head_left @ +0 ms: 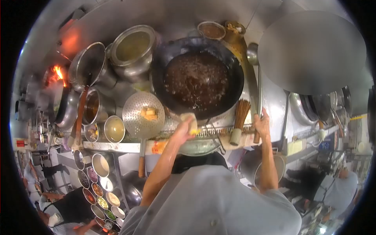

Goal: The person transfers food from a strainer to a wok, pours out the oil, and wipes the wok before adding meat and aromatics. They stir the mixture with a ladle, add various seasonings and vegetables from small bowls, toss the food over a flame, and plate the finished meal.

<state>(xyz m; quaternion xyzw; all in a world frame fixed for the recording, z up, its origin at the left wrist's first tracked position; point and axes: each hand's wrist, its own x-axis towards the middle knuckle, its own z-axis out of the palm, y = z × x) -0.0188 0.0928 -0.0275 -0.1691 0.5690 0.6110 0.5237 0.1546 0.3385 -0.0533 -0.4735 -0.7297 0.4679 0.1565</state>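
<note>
A black wok point(157, 84) with dark, bubbling liquid point(197, 78) sits on the range straight in front of me. My left hand point(183, 131) is closed on a pale folded cloth point(193, 123) at the wok's near rim. To the right of the wok, my right hand point(263, 123) grips the handle of a ladle point(252, 54), whose bowl points away from me. A bamboo wok brush point(241, 115) stands between my right hand and the wok. Left of the wok lies a perforated skimmer point(135, 103) with several pale yellow pieces point(149, 113) on it.
A steel pot of liquid point(133, 45), a round strainer point(88, 64) and a bowl of yellowish liquid point(114, 129) stand to the left. Flames point(58, 74) burn further left. Several ingredient bowls point(101, 165) line the lower left. Other people point(340, 188) are at both sides.
</note>
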